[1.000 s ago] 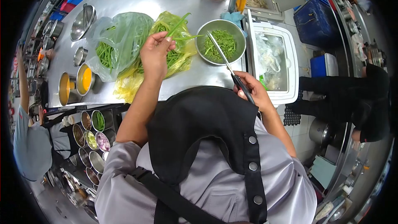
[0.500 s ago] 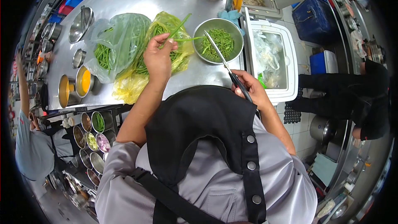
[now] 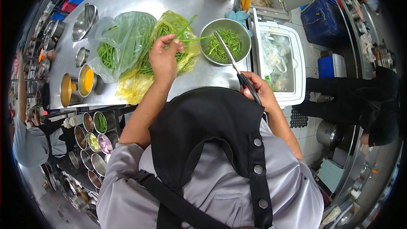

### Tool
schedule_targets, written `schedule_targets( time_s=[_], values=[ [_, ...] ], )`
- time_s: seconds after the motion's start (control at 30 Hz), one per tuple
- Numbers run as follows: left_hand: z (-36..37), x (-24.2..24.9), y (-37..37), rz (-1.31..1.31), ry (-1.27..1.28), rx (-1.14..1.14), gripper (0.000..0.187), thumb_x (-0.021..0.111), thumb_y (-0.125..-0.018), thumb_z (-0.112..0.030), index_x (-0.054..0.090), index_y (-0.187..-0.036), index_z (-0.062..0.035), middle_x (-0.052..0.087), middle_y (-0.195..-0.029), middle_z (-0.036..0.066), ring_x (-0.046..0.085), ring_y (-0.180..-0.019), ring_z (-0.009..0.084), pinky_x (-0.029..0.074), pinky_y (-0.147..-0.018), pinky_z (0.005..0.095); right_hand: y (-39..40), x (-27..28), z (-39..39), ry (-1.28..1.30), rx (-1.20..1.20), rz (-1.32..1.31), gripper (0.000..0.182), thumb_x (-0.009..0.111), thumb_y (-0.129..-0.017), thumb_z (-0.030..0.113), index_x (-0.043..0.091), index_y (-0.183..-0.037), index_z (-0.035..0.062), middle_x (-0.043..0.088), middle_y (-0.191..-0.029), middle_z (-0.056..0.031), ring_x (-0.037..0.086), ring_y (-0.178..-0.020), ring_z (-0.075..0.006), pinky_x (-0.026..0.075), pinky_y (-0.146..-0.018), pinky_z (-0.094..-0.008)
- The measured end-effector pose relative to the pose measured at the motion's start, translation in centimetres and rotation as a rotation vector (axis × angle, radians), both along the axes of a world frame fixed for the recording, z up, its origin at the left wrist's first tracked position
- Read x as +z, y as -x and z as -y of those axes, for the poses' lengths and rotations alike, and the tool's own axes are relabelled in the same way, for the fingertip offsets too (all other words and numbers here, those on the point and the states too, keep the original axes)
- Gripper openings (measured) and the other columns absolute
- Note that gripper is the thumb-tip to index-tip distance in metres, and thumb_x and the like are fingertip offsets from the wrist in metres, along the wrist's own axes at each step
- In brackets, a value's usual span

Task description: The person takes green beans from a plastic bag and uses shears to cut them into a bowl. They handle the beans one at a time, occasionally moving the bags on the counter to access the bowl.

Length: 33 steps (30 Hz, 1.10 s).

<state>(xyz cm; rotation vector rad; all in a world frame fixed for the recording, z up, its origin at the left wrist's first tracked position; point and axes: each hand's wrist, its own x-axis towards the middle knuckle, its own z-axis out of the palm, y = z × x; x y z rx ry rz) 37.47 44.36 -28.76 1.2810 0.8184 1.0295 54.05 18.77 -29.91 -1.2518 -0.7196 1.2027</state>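
My left hand (image 3: pixel 164 57) pinches a few long green beans (image 3: pixel 186 26) between thumb and fingers, in front of an open yellow plastic bag (image 3: pixel 131 85) holding more beans. One bean end reaches over the rim of a steel bowl (image 3: pixel 203 51) to the scissor blades. Cut green bean pieces (image 3: pixel 227 44) lie in that bowl. My right hand (image 3: pixel 259 91) is closed around the black handles of scissors (image 3: pixel 232 59), whose blades slant over the bowl and look nearly together. Left of the yellow bag sits a clear plastic bag (image 3: pixel 137 29) with more beans.
Steel cups with orange liquid (image 3: pixel 88 80) stand at the table's left, near an empty-looking bowl (image 3: pixel 80 27). A white cooler (image 3: pixel 300 63) stands right of the table. Pots of chopped ingredients (image 3: pixel 101 123) are below left. Other people stand at left (image 3: pixel 32 140) and right (image 3: pixel 360 97).
The scissors have shifted slightly right over the bowl, my right hand with them. My left hand keeps its pinch on the beans. The person at left has shifted position.
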Motion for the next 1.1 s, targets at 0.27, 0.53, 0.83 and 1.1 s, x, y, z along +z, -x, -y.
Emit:
schedule_targets(
  time_s=[0.27, 0.53, 0.83, 1.1],
  values=[
    [0.5, 0.2, -0.3, -0.034, -0.050, 0.007, 0.016, 0.061, -0.087, 0.001, 0.059, -0.103, 0.0045, 0.061, -0.088, 0.009, 0.065, -0.075, 0.0153, 0.053, -0.068, 0.0257, 0.1, 0.4, -0.1, -0.026, 0.047, 0.040, 0.056, 0.072, -0.084, 0.017, 0.048, -0.131, -0.0002, 0.048, -0.079, 0.0060, 0.046, -0.074, -0.0022, 0.037, -0.068, -0.0174],
    [0.7, 0.0, -0.3, -0.039, -0.097, 0.007, 0.016, 0.062, -0.086, 0.002, 0.060, -0.102, 0.0045, 0.062, -0.087, 0.009, 0.066, -0.074, 0.0150, 0.053, -0.067, 0.0253, 0.0, 0.1, -0.1, -0.046, 0.041, 0.062, 0.053, 0.072, -0.084, 0.016, 0.049, -0.129, -0.0001, 0.046, -0.077, 0.0072, 0.044, -0.069, -0.0014, 0.035, -0.063, -0.0168],
    [0.0, -0.2, 0.0, 0.074, 0.124, -0.060, 0.014, 0.058, -0.089, 0.003, 0.058, -0.103, 0.0017, 0.061, -0.087, 0.010, 0.063, -0.074, 0.0166, 0.053, -0.068, 0.0275, 0.0, 0.0, -0.2, 0.034, -0.001, -0.044, 0.048, 0.071, -0.086, 0.015, 0.051, -0.127, 0.0000, 0.049, -0.076, 0.0076, 0.046, -0.068, -0.0006, 0.036, -0.061, -0.0162],
    [0.0, -0.4, 0.4, 0.456, 0.701, -0.285, 0.013, 0.053, -0.091, 0.002, 0.054, -0.103, -0.0032, 0.059, -0.090, 0.011, 0.060, -0.081, 0.0197, 0.052, -0.072, 0.0304, -0.2, 0.5, -0.3, -0.054, 0.064, 0.060, 0.051, 0.069, -0.087, 0.022, 0.049, -0.128, -0.0002, 0.054, -0.081, 0.0045, 0.049, -0.073, -0.0022, 0.037, -0.065, -0.0172]
  ],
)
